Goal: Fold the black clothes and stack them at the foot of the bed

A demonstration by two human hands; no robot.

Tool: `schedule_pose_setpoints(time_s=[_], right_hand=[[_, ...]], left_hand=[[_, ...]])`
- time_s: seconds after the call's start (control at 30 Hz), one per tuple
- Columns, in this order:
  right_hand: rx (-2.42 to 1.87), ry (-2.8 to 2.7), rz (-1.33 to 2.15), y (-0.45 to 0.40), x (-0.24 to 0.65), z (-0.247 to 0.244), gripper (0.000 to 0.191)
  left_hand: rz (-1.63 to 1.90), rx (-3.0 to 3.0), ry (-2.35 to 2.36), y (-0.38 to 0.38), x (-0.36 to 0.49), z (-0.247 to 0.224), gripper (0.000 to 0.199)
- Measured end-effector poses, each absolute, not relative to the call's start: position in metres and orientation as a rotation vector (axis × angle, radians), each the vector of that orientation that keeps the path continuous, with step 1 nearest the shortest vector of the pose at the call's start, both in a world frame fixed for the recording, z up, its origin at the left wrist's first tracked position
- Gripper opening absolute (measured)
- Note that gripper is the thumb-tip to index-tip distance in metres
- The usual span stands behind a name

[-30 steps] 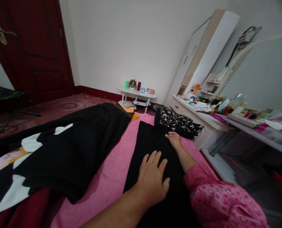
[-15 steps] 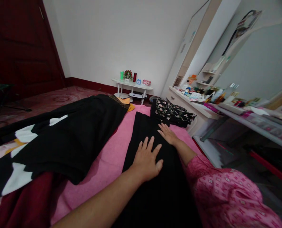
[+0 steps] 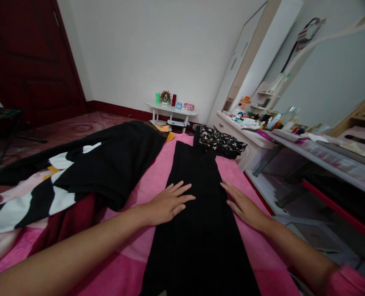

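A long black garment (image 3: 200, 230), perhaps trousers, lies flat on a pink bedspread (image 3: 148, 185), stretching away from me. My left hand (image 3: 166, 202) rests on its left edge with the fingers spread. At the right edge is my right hand (image 3: 242, 204), fingers extended, the tips at the black cloth and the palm over the pink cover. Neither hand grips anything. Beyond the garment's far end sits a folded black floral cloth (image 3: 221, 140). To the left a heap of clothes holds a black garment (image 3: 123, 160), a black-and-white patterned piece (image 3: 43, 201) and a dark red one (image 3: 74, 220).
Along the right stand a white dresser (image 3: 240, 135) crowded with bottles and a grey-edged table (image 3: 317, 152). A small white table (image 3: 170, 109) with a green cup and plant is by the far wall. A dark red door (image 3: 25, 61) stands at left.
My hands have moved apart: the left went to the garment's left edge, the right came nearer and to its right edge. The view has shifted slightly.
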State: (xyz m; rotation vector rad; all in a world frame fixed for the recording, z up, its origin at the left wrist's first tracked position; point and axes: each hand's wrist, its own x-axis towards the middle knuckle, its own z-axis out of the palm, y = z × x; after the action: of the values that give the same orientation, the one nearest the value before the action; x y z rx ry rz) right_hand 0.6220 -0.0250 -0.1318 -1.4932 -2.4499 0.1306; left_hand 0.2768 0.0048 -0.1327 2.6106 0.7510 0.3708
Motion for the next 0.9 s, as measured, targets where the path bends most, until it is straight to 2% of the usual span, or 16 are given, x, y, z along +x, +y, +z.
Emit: schedule_pose_setpoints(time_s=[0.17,0.37,0.5,0.63,0.73,0.8,0.9], right_hand=[[-1.322,-2.698,0.14,-0.097,0.623,-0.115,0.067],[-1.097,-2.813,0.293,-0.114,0.595,-0.109,0.071],[-1.061,-2.787,0.418,-0.103,0.572,-0.105,0.058],[-0.952,-2.668,0.478,-0.092,0.552,-0.1,0.033],[-0.875,-2.526,0.515,-0.097,0.539,-0.092,0.026],[-0.973,-2.402,0.604,-0.104,0.534,-0.09,0.024],[-1.19,-2.162,0.737,-0.109,0.535,-0.094,0.018]], left_hand=[[0.268,2.564,0.589,-0.02,0.223,-0.116,0.071],[0.094,2.573,0.41,-0.029,0.209,-0.091,0.094],[0.106,2.638,0.343,-0.03,0.22,-0.088,0.082],[0.225,2.639,0.278,-0.032,0.238,-0.098,0.053],[0.469,2.537,0.211,-0.045,0.249,-0.098,0.032],[0.592,2.428,0.166,-0.061,0.252,-0.092,0.03],[0.7,2.231,0.207,-0.081,0.249,-0.081,0.043]])
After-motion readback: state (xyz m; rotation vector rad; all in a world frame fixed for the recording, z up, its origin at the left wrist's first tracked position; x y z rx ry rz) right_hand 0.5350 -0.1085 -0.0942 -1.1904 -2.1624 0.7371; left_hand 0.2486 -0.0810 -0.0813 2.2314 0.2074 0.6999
